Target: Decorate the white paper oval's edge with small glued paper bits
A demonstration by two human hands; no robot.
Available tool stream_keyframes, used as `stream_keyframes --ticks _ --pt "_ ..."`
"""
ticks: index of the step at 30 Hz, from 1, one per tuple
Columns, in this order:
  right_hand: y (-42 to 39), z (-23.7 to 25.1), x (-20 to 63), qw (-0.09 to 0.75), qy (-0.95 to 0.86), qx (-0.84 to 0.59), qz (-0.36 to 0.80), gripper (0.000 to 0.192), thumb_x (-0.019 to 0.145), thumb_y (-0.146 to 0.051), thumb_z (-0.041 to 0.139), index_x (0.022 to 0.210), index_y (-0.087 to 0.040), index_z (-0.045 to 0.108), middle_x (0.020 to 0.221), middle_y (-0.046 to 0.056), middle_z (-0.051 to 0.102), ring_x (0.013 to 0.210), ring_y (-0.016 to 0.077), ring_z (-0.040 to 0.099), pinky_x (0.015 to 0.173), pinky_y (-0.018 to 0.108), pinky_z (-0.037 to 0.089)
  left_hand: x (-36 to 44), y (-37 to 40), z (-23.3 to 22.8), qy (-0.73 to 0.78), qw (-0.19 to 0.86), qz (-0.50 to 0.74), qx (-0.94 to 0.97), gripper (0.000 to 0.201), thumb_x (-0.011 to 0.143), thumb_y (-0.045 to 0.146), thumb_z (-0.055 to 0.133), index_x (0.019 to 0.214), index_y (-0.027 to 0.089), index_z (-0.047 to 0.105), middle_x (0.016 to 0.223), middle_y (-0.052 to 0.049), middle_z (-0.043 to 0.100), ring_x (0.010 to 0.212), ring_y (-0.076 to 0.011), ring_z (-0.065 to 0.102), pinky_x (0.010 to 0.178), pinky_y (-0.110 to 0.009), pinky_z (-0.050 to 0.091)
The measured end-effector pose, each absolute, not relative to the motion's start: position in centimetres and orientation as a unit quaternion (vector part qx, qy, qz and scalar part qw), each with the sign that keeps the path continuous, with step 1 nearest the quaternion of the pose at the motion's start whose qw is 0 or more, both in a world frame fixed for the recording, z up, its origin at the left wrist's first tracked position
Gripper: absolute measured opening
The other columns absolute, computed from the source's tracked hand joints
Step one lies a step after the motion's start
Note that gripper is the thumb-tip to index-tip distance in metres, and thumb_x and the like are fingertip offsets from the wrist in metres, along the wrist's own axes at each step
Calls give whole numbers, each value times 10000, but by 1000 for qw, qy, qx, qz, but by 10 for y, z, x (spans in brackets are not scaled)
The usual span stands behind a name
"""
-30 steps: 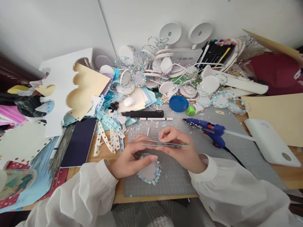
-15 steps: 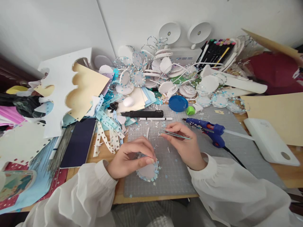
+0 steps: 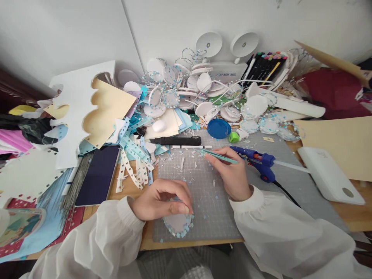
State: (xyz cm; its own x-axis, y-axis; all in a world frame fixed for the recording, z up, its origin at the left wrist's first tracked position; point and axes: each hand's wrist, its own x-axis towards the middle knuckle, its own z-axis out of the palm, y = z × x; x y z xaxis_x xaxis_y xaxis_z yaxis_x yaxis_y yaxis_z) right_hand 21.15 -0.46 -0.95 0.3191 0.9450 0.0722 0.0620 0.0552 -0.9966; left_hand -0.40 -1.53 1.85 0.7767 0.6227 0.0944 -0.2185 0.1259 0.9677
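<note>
My left hand (image 3: 164, 199) is closed in a pinch at the upper right edge of a pale round disc (image 3: 177, 223). Small blue and white stars line the disc's rim, and the hand covers its upper part. My right hand (image 3: 231, 170) grips teal tweezers (image 3: 222, 157), whose tips point left above the grey cutting mat (image 3: 203, 224). I cannot tell whether anything is between the tips. Close to the right hand lies a blue glue gun (image 3: 257, 157) with a clear glue stick in its back.
A blue lid (image 3: 219, 128), a green sharpener-like piece (image 3: 234, 136) and a black pen-shaped tool (image 3: 177, 140) lie at the mat's far side. Star-punched strips (image 3: 130, 170) and a dark phone-like slab (image 3: 97, 174) are left. A white device (image 3: 331, 174) sits right. Decorated discs crowd the back.
The disc has shifted toward me together with my left hand. My right hand has moved slightly right, and the tweezers have turned and look more closed.
</note>
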Motion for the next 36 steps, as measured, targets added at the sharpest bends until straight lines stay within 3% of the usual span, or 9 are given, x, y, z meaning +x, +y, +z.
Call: stream_keyframes --ticks 6,12,15,20,25,29,36 --pt "-7 -10 210 557 -453 -512 471 175 773 -370 720 778 -217 633 822 -2 608 559 87 459 511 252 373 -2 -12 15 265 661 360 603 227 912 293 568 791 144 689 717 -66 645 695 -152 592 665 -263 473" --pt "-12 -4 208 555 -540 -435 459 62 822 -301 680 814 -241 668 871 16 625 768 139 575 675 275 470 1 -8 15 309 588 397 634 243 905 296 573 763 130 679 780 -73 630 778 -164 577 725 -263 461" --pt "-15 1 207 551 -573 -412 445 47 822 -262 681 869 -263 680 862 16 634 844 153 594 737 281 488 1 -8 12 338 601 403 602 201 881 305 611 811 134 692 793 -61 630 754 -149 567 698 -246 464" --pt "-19 5 204 524 -619 -391 435 89 800 -239 706 886 -257 691 833 20 654 795 151 602 676 272 491 2 -9 6 332 654 437 521 221 790 272 724 986 174 692 866 -46 653 790 -144 595 714 -236 500" --pt "-21 7 203 485 -662 -399 409 84 793 -247 714 870 -233 685 766 16 673 720 146 605 622 267 478 3 -10 5 365 627 450 520 122 758 190 754 877 174 731 759 -19 671 679 -98 590 625 -175 487" --pt "-20 5 204 505 -649 -433 369 117 773 -234 731 867 -241 662 796 6 684 736 148 618 667 274 494 0 -9 4 390 637 457 484 86 775 216 747 852 179 736 682 -4 681 612 -79 598 577 -152 483" --pt "-14 0 211 520 -622 -498 307 47 814 -198 666 820 -231 633 766 -8 636 725 144 579 693 283 465 -1 -3 5 357 711 502 341 113 728 228 796 811 174 742 656 4 685 579 -39 595 576 -99 479"
